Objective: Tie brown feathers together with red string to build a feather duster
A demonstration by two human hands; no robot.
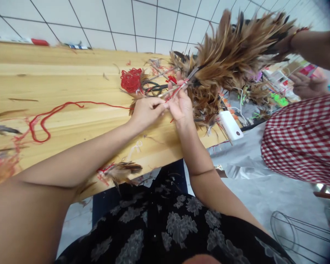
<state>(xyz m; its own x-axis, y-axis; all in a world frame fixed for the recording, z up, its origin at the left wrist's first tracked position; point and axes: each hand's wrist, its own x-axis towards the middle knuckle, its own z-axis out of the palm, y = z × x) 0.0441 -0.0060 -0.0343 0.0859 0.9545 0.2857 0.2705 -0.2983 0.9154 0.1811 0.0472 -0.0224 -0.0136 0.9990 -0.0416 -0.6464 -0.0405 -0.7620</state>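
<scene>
Over wooden table [71, 79], left hand [145, 112] and right hand [181, 106] pinching red string [172, 93], feather bundle [231, 55] just beyond.

Bare tabletop [71, 79] left of red cord [48, 117]; feather pile [231, 55] (co-worker's arm [316, 46] too) crowds right.

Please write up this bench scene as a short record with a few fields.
Left hand: left hand pinches red string beside the right hand
Right hand: right hand grips the stems of a feather bundle
String: trails left across the wooden table
Spool: red yarn ball behind the hands
Loose feathers: small tuft at the table's near edge
Co-worker: checked sleeve on the right, hand apart from the bundle
</scene>
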